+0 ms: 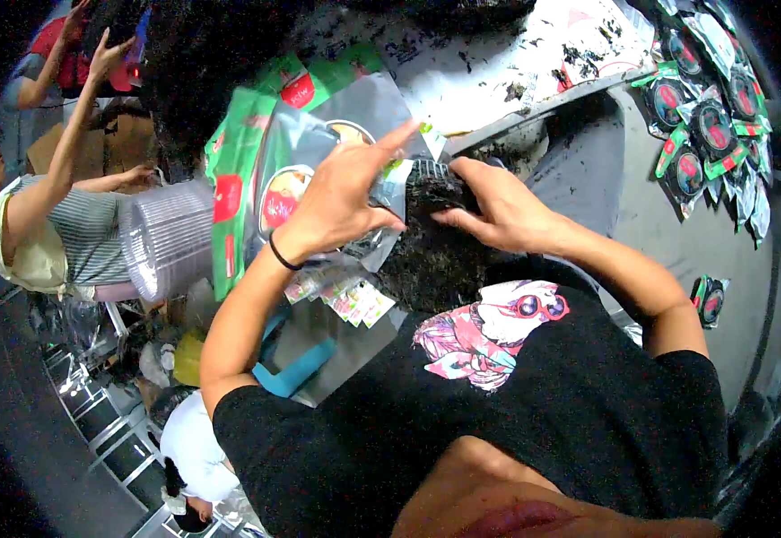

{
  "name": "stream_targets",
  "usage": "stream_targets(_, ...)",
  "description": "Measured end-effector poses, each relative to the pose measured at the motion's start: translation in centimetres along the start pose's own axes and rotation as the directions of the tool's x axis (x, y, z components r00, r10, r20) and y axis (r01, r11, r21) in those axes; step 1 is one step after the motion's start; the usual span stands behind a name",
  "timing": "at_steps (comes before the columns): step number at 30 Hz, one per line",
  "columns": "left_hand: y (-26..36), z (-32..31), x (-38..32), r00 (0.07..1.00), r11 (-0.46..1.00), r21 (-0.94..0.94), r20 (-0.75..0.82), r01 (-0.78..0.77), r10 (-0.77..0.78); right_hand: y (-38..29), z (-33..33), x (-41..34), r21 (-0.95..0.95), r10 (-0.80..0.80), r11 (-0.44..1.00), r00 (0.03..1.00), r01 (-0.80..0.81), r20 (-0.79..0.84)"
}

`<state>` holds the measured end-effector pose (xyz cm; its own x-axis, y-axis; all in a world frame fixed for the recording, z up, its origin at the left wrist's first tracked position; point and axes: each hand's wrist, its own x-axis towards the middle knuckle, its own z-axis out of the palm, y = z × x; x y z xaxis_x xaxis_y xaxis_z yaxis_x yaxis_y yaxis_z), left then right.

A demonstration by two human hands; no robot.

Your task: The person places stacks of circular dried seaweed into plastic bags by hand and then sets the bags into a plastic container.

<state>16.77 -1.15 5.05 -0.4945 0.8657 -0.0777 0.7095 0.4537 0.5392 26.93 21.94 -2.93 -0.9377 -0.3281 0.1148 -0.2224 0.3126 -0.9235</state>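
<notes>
My right hand (505,205) pinches a stack of thin black sheets (433,185), perhaps dried seaweed, between fingers and thumb. Close by on the left, my left hand (346,195) has its thumb and fingers spread, near the stack and a small white-green packet (395,176). Beneath my left hand lie green and clear plastic pouches (229,202) with red labels. Small printed sachets (356,302) are fanned out below them. Dark flaky material (430,262) lies under and in front of my hands.
Packed pouches with round windows (710,128) are heaped at the right, one (710,301) lying apart. A white sheet (484,87) with black flakes is at the top. A ribbed clear plastic container (168,235) stands left, beside a co-worker (94,228). Another person (195,444) is at lower left.
</notes>
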Motion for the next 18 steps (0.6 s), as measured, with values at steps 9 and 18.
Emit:
stream_targets(9,1.6,-0.3,0.8,0.997,0.994,-0.090,0.027,-0.070,0.072,-0.4,1.9,0.0,0.156,0.051,0.987,0.996,-0.039,-0.074)
stream_targets(18,-6.3,-1.0,-0.8,0.926,0.981,-0.077,-0.323,0.179,-0.194,1.1,3.2,2.8,0.015,0.139,0.990,0.987,-0.138,-0.086)
